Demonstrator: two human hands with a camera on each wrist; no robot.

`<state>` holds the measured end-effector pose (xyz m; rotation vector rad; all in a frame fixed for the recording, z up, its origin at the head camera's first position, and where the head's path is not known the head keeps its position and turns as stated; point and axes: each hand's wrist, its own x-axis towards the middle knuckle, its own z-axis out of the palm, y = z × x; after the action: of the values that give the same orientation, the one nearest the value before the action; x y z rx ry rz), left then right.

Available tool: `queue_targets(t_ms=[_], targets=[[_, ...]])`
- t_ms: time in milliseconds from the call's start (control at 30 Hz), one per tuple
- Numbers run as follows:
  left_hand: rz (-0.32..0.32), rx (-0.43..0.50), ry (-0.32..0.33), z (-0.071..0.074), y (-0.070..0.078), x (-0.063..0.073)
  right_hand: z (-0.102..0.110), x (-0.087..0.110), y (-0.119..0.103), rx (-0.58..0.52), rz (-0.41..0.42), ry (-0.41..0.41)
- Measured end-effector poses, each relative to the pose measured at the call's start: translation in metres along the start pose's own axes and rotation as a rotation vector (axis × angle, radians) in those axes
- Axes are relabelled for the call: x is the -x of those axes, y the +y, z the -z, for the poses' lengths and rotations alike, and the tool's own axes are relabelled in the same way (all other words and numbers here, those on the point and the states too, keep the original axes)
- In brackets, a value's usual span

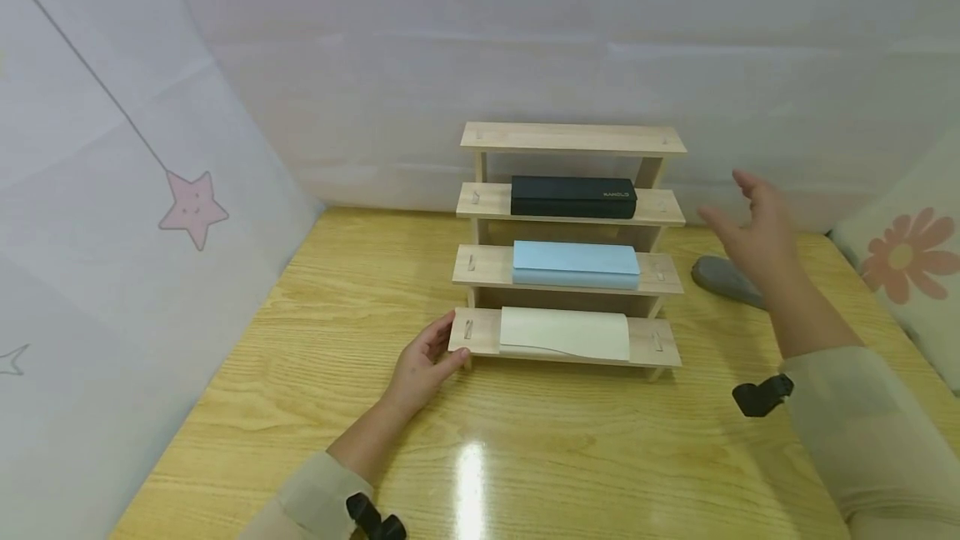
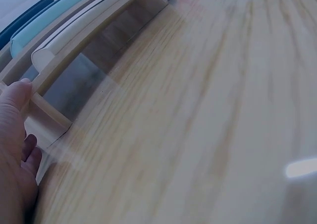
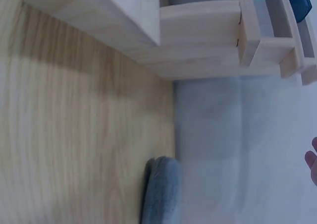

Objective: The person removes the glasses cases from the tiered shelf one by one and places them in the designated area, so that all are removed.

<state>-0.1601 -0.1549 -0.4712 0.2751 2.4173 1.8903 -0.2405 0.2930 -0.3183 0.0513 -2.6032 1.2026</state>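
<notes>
A four-tier stepped wooden rack [image 1: 573, 137] stands on the table. On its bottom tier lies a cream case with a flap [image 1: 564, 332]. A light blue case [image 1: 576, 263] rests one tier up, and a black case with small lettering [image 1: 573, 197] on the tier above that; the top tier is bare. My left hand [image 1: 422, 363] grips the left end of the bottom tier, its thumb [image 2: 19, 92] at the front corner. Held in the air to the right of the rack, my right hand [image 1: 761, 232] has its thumb and fingers spread, with nothing in it.
A grey, rounded, elongated case [image 1: 723, 277] lies on the table [image 1: 360, 290] right of the rack, partly behind my right forearm. Pale cloth [image 1: 375, 98] hangs behind the table, with a printed star at left and a flower at right.
</notes>
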Motion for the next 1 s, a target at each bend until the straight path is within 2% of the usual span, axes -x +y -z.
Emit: queue_targets(t_ms=[433,600,767,1000], targets=[[-0.007,0.01,0.006,0.0,0.0,-0.002,-0.018,-0.017,-0.047,0.042,0.085,-0.182],[-0.014,0.012,0.019,-0.001,-0.001,-0.002,-0.028,-0.022,-0.055,0.06,0.113,-0.249],[-0.029,0.009,0.022,-0.002,-0.001,-0.001,-0.034,-0.025,-0.06,0.091,0.156,-0.287],[-0.02,0.007,0.027,-0.001,-0.002,-0.002,-0.045,-0.031,-0.07,0.142,0.176,-0.33]])
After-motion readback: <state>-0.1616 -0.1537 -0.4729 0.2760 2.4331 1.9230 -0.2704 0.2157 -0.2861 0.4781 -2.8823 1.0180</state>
